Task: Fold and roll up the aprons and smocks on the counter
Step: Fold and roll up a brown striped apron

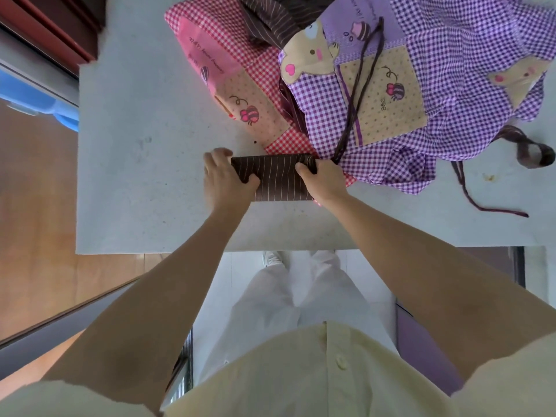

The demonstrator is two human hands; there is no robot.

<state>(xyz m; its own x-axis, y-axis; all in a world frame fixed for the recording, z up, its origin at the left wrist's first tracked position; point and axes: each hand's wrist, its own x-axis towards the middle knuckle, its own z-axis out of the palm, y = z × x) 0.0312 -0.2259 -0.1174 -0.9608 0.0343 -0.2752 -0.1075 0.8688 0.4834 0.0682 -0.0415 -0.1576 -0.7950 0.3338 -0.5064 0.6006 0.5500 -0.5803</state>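
The pale desk (144, 182) carries a loose heap at its far side: a purple check smock (451, 85) spread over a red check apron (228, 64), with brown striped cloth (270, 19) behind, none of it folded. Near the front edge lies the brown roll (279, 179), nearly finished. The left hand (224, 179) and right hand (323, 179) each clasp one end. Most of the task seems left.

Likely a home kitchen: speckled stone counter (135, 191), wooden floor (36, 191), cartoon-patched gingham aprons (436, 70).
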